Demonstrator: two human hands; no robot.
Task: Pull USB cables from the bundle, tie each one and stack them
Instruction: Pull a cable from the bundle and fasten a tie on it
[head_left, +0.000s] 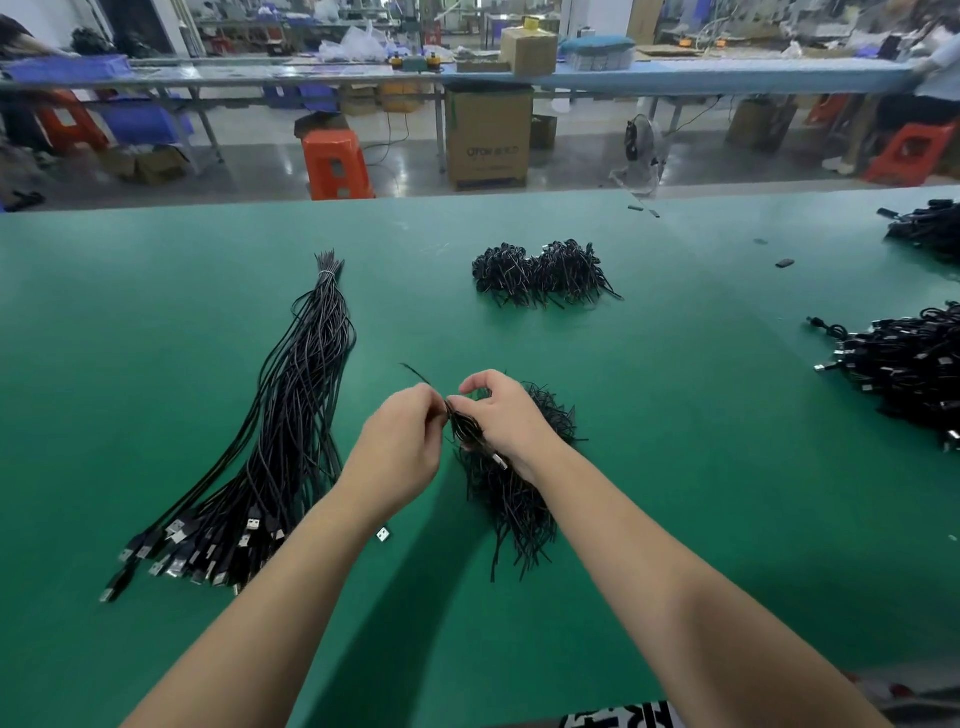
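A long bundle of black USB cables (296, 395) lies on the green table (701, 415) at the left, tied at its far end, plugs fanned toward me. My right hand (501, 415) grips a coiled black USB cable (465, 428) whose silver plug pokes out below the palm. My left hand (402, 441) pinches a thin black twist tie (415, 373) at the coil's top; its free end sticks up to the left. Under my right hand lies a loose heap of black twist ties (514, 499). A stack of tied cables (540, 273) sits further back.
More piles of black cables lie at the right edge (904, 364) and far right corner (930, 228). A single USB plug (383, 534) shows beside my left forearm. Small dark bits lie near the far table edge (784, 263). Beyond are an orange stool (335, 163) and a cardboard box (488, 137).
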